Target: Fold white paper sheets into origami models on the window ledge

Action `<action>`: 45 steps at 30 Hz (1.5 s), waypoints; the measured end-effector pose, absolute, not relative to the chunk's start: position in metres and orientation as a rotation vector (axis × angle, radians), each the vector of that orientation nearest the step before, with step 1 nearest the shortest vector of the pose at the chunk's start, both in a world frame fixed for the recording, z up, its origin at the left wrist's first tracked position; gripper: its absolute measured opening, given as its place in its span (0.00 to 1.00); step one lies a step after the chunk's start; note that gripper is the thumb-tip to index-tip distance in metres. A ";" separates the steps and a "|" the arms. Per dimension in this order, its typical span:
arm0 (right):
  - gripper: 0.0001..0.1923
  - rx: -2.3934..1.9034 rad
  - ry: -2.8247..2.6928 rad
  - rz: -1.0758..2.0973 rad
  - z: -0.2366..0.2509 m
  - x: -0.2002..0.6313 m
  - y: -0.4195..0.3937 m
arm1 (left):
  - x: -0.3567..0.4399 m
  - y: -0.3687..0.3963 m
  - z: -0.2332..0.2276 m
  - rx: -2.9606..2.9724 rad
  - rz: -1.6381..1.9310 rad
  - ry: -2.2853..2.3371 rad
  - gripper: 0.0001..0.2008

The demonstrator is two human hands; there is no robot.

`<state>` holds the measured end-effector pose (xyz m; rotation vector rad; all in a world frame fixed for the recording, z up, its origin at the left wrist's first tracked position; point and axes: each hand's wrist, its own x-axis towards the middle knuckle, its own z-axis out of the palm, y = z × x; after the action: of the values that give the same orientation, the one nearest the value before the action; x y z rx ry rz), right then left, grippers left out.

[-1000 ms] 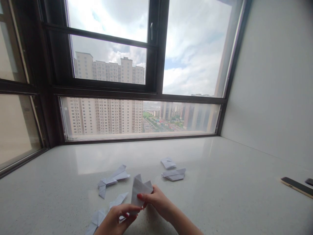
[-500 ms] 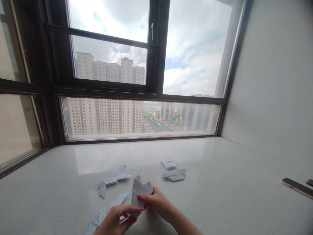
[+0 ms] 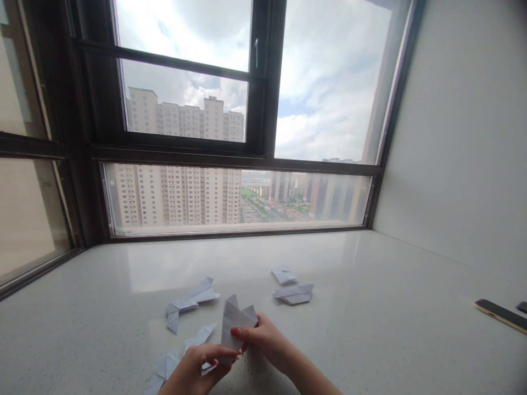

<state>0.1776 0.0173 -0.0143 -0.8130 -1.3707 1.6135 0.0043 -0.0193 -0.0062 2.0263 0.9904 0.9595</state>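
A folded piece of white paper point(image 3: 233, 325) with pointed upper corners stands upright between my two hands. My right hand point(image 3: 267, 340) grips its right side, the thumb pressed on the front face and the fingers behind. At its lower left edge, my left hand point(image 3: 201, 365) pinches the paper between thumb and fingers. Part of another white paper fold point(image 3: 200, 336) shows behind my left hand, and one more paper fold point(image 3: 164, 368) lies left of it, partly covered by that hand.
On the white speckled sill point(image 3: 370, 318) lie a bird-like folded paper point(image 3: 191, 303), a boat-shaped paper fold point(image 3: 294, 294) and a small flat paper fold point(image 3: 284, 274). A dark, flat phone-like object point(image 3: 502, 315) is at the right edge. A dark-framed window point(image 3: 234, 238) bounds the back.
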 end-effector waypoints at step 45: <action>0.18 -0.868 -1.183 1.460 -0.021 0.181 0.027 | -0.005 0.000 -0.011 1.779 1.279 1.106 0.25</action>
<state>0.1807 0.0272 -0.0209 -0.8677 -1.1834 1.4604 -0.0050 -0.0004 -0.0114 1.7792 1.1063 1.2785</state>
